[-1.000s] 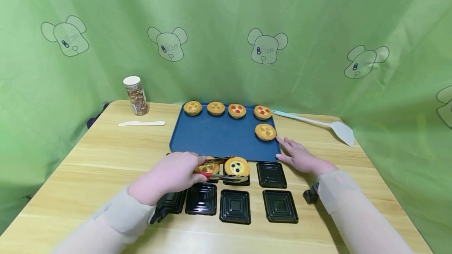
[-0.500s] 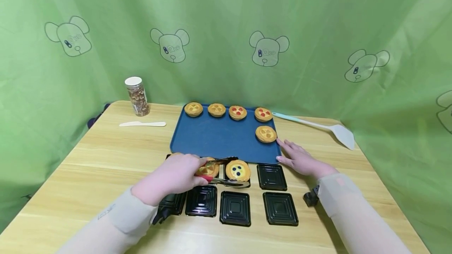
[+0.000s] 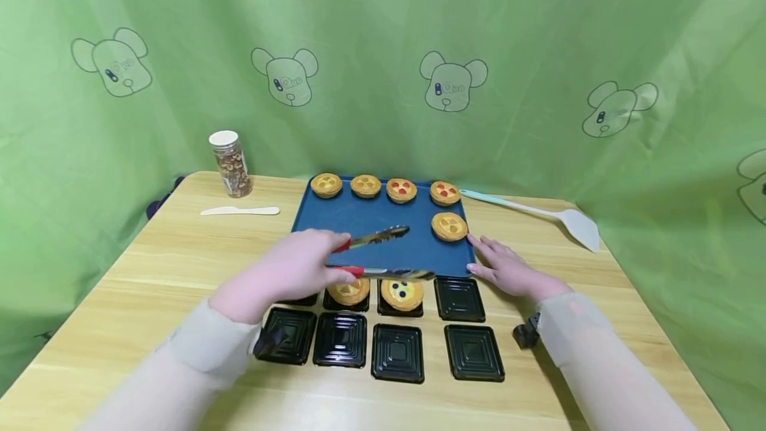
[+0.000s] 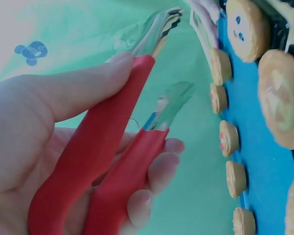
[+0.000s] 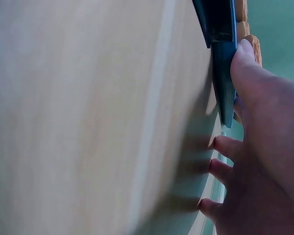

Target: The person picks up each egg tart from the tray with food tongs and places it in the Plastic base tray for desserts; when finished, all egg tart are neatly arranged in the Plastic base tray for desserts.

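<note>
My left hand grips a pair of tongs by the red handles. The tongs' arms are spread, with nothing between them, above the front of the blue tray. Just below them a blueberry-topped tart sits on a black square plastic base. Left of it, a tart with yellowish pieces sits on another base. At the tray's right edge rests my right hand, fingers extended; its thumb touches the rim in the right wrist view. Beside it on the tray lies a tart.
Several tarts line the tray's back edge. More black bases stand in rows in front. A white spatula lies at right. A white plastic knife and a white-lidded jar are at left.
The tongs, earlier around the blueberry tart, have lifted up and away toward the tray with my left hand. The tart stays on its base. My right hand has kept its place.
</note>
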Tool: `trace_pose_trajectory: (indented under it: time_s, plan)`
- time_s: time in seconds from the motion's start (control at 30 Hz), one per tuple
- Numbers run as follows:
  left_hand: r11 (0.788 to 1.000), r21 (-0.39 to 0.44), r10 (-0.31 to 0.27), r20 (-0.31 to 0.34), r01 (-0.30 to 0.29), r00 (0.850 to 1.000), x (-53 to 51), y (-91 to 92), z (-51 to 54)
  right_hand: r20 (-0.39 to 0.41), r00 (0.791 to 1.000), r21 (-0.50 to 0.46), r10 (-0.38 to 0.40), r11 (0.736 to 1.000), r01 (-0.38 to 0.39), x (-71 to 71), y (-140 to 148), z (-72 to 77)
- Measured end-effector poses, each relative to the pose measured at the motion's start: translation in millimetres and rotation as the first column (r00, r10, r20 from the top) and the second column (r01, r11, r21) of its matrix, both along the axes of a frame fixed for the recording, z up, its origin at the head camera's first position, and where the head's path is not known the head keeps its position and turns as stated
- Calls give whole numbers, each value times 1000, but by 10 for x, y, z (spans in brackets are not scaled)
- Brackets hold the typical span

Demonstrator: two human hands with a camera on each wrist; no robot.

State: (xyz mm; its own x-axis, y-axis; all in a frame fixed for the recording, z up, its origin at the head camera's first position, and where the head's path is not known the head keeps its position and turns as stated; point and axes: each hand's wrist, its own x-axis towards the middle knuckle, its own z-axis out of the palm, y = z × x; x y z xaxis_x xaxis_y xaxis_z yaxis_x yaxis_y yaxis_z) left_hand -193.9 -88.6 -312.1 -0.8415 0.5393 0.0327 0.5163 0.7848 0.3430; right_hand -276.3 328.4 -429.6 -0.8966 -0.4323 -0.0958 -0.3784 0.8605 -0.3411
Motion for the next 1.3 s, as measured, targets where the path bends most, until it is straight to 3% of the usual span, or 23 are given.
trace_pose_trajectory:
  time_s: [0.13, 0.27, 0.47, 0.6, 0.87, 1.3]
  plan:
    - [999, -12, 30, 53, -30, 998, -248, 116, 73, 6, 1000, 2, -8, 1000, 8, 0, 10, 5]
    - [997, -59, 52, 76, -48, 996, -519, 311, 59, -11, 1000, -18, 4, 1000, -5, -4, 32, -27]
    - [992, -113, 62, 57, -55, 996, -874, 632, -85, 15, 1000, -25, 0, 1000, 0, -6, 26, -42]
    - [988, -141, 70, 65, -60, 995, -1033, 805, -191, 19, 1000, -33, 1, 999, 0, 10, 12, -25]
    - [981, -178, 89, 79, -74, 993, -1179, 1005, -278, 20, 1000, -22, -23, 999, 24, 25, 0, 16]
    - [982, -171, 92, 96, -74, 991, -1233, 1149, -358, 20, 1000, -6, -21, 1000, 21, 29, -4, 20]
